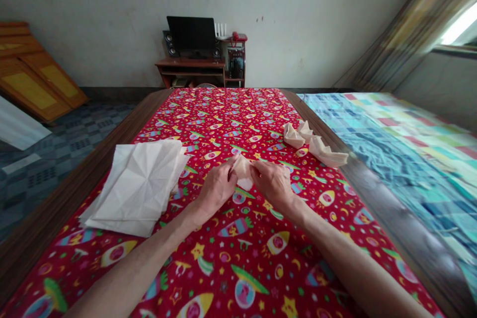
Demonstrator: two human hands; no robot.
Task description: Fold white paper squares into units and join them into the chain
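Between my two hands is a small piece of folded white paper [244,169], held just over the red cloth. My left hand [219,179] pinches its left edge with thumb and fingers. On the opposite edge, my right hand [272,181] grips it the same way. Part of the paper is hidden behind the fingers. A stack of creased white paper sheets [139,184] lies to the left, its top sheet marked by fold lines fanning from the middle. Several folded paper boats [326,151] stand together at the right.
A red cloth printed with rockets and stars [212,258] covers the table, whose dark wooden edge [391,208] shows on the right. Beyond that edge is a bed with a checked sheet [421,149]. A desk with a monitor [192,35] stands against the far wall.
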